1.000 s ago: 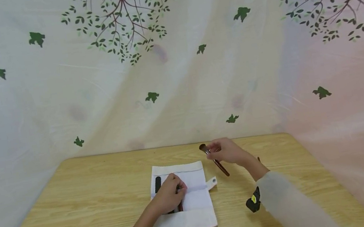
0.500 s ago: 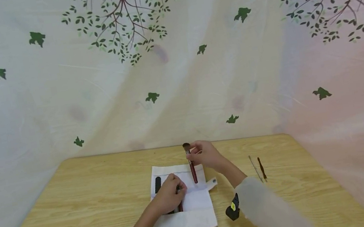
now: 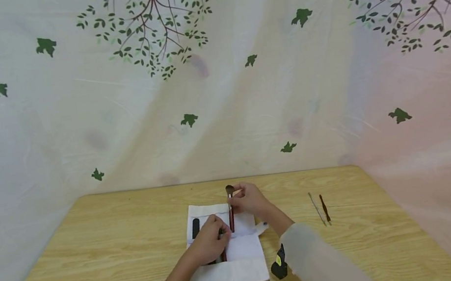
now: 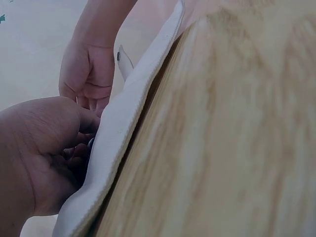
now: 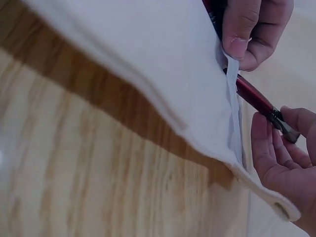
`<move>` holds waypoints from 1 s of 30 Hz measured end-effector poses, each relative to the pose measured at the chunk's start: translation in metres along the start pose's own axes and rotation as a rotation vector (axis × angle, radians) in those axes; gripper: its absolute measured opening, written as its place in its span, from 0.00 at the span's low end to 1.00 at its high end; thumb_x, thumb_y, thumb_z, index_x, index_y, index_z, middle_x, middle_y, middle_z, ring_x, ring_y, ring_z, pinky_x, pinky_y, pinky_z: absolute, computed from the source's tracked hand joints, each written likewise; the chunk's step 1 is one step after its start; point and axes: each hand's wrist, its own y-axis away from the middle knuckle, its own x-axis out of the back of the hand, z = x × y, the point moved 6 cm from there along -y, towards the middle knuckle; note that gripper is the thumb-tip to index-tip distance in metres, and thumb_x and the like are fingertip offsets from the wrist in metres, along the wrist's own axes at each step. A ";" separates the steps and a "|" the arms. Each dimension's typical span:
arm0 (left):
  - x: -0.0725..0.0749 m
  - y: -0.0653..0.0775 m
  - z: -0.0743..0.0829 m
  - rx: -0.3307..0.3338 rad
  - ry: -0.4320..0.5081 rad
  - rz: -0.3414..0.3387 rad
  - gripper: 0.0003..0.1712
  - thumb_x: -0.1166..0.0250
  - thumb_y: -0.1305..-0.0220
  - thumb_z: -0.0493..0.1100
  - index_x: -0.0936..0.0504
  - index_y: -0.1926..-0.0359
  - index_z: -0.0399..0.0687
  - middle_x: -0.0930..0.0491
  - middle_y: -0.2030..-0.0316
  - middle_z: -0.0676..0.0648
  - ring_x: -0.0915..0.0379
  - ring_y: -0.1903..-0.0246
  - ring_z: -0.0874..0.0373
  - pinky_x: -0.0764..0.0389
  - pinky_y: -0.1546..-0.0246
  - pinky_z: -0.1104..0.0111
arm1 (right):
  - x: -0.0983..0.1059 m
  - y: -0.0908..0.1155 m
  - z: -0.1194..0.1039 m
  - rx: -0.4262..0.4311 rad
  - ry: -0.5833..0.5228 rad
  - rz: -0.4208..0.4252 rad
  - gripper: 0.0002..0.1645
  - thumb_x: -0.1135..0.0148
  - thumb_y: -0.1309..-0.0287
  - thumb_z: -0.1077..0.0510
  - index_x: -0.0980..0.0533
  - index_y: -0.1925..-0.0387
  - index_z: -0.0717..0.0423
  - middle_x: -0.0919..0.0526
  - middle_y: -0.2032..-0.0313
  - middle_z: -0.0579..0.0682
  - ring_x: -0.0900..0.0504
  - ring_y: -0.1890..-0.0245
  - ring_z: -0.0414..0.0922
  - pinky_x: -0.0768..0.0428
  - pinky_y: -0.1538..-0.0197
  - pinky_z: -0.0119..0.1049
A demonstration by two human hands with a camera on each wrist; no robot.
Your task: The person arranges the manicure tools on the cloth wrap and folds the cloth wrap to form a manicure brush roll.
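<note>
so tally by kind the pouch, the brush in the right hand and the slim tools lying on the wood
White pouch: 1
Brush in the right hand: 1
Slim tools, silvery one and brown one: 2
Total: 4
Pouch contents are left out, as the left hand partly hides them.

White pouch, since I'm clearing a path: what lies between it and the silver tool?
In the head view: its strap, the right forearm and bare tabletop.
</note>
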 end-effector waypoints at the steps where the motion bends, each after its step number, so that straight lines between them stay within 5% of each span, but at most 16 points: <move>1: 0.000 0.000 0.000 -0.005 -0.003 0.001 0.04 0.39 0.30 0.32 0.20 0.64 0.41 0.30 0.59 0.47 0.31 0.61 0.58 0.26 0.58 0.65 | -0.001 0.000 0.001 -0.007 -0.001 -0.002 0.25 0.31 0.37 0.66 0.27 0.41 0.67 0.17 0.60 0.59 0.13 0.69 0.47 0.14 0.60 0.42; 14: 0.001 0.001 0.000 0.012 0.008 -0.014 0.04 0.39 0.30 0.33 0.21 0.64 0.42 0.30 0.59 0.47 0.31 0.60 0.57 0.26 0.57 0.63 | -0.006 0.006 0.015 -0.086 0.062 -0.059 0.27 0.33 0.36 0.67 0.30 0.39 0.69 0.16 0.57 0.60 0.13 0.68 0.46 0.14 0.61 0.40; 26: 0.002 0.002 0.002 -0.003 -0.008 0.000 0.03 0.37 0.31 0.33 0.22 0.64 0.43 0.30 0.59 0.47 0.30 0.60 0.57 0.25 0.58 0.63 | -0.003 0.010 0.016 -0.070 0.107 -0.169 0.28 0.31 0.36 0.63 0.30 0.38 0.67 0.13 0.60 0.54 0.12 0.63 0.46 0.15 0.57 0.40; 30: 0.002 0.002 0.001 0.011 -0.010 -0.007 0.03 0.38 0.30 0.34 0.22 0.64 0.44 0.30 0.59 0.47 0.31 0.61 0.57 0.26 0.58 0.64 | -0.004 0.013 0.015 -0.056 0.113 -0.195 0.21 0.31 0.36 0.62 0.28 0.46 0.65 0.13 0.62 0.53 0.13 0.64 0.45 0.15 0.58 0.40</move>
